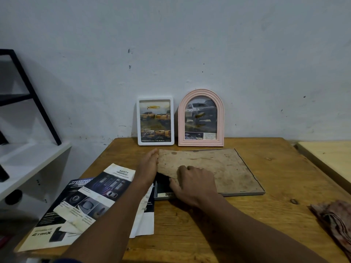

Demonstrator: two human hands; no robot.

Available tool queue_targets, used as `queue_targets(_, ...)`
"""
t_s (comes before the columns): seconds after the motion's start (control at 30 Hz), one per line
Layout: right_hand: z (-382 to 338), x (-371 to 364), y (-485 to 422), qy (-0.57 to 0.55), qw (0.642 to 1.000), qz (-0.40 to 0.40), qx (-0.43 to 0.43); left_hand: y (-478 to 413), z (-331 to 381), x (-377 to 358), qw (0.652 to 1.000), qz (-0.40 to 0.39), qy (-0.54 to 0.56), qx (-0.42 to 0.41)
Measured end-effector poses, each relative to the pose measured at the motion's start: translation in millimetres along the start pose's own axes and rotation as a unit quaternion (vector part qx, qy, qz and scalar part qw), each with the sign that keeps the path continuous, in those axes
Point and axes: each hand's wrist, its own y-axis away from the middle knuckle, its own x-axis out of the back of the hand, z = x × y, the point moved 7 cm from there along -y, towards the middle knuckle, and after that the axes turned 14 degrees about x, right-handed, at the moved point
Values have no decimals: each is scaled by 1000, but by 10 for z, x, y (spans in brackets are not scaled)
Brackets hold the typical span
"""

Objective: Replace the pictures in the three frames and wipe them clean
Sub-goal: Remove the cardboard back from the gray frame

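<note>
1. Left of both hands, a fan of glossy printed car brochures (pixel 89 202) lies on the bare wooden table (pixel 284 168). I'd judge them light, limp and easily creased; they would be best lifted by an edge or slid flat, not pinched in the middle.

2. The left hand (pixel 148 164) lies open, fingers straight and together, its edge pressed along the left side of the worn brown fibreboard backing panel (pixel 209 168). It steadies the panel and closes on nothing.

3. The right hand (pixel 191 184), just right of the left, is curled with its fingertips on the panel's near-left corner, which sits raised over a dark picture (pixel 161 186) underneath. Whether the fingers grip the corner or only press it I cannot tell, as the knuckles hide them.

4. The panel sits in a thin grey metal-edged rectangular frame (pixel 247 193) lying face down under and to the right of the hands. The board looks stiff but thin, likely to flex or snap if levered from one corner, so two edges suit it better. Any glass below would be fragile.

5. Beyond the hands, against the wall, stand a white rounded-rectangle frame (pixel 155 120) and, to its right, a pink arched frame (pixel 201 118), both upright with truck pictures inside. They look light and easy to tip.

6. Far right of the right hand, a crumpled patterned brown cloth (pixel 336 221) lies soft and loose at the table edge, untouched.
</note>
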Motion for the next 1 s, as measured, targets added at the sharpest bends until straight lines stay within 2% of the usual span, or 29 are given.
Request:
queue_targets(0.27, 110, 301, -74, -35, 997, 73, -19, 97, -99, -34, 979, 21, -198, -44)
queue_targets(0.47, 282, 765, -130, -81, 982, 167, -35, 56, -2, -126, 910, 45, -404, -80)
queue_targets(0.53, 350, 936, -122, -98, 975, 194, -41, -6, -11, -104, 905, 49, -419, -54)
queue_targets(0.6, 424, 1039, -111, -121, 972, 195, -45, -37, 60, -79, 939, 53, -340, -17)
queue_targets(0.67, 469, 1080, -101, -135, 974, 176, -46, 56, 292, -87, 986, 53, -157, -3)
queue_targets(0.7, 472, 1082, -100, -139, 975, 166, -46, 118, 441, -111, 998, 39, -48, 0)
queue_targets(0.77, 451, 1044, -110, -146, 979, 139, -43, 204, 728, -219, 986, -41, 156, 38)
queue_targets(0.8, 424, 1017, -115, -147, 981, 121, -38, 245, 855, -285, 973, -85, 207, 62)
queue_targets(0.87, 405, 955, -133, -178, 979, 88, -34, 272, 1077, -406, 970, -138, 187, 66)
queue_targets(0.93, 515, 955, -111, -253, 961, 93, -58, 220, 1173, -436, 985, -113, 120, 44)
queue_targets(1.0, 815, 957, -26, -249, 955, 118, -105, 158, 1182, -397, 991, -76, 102, 35)
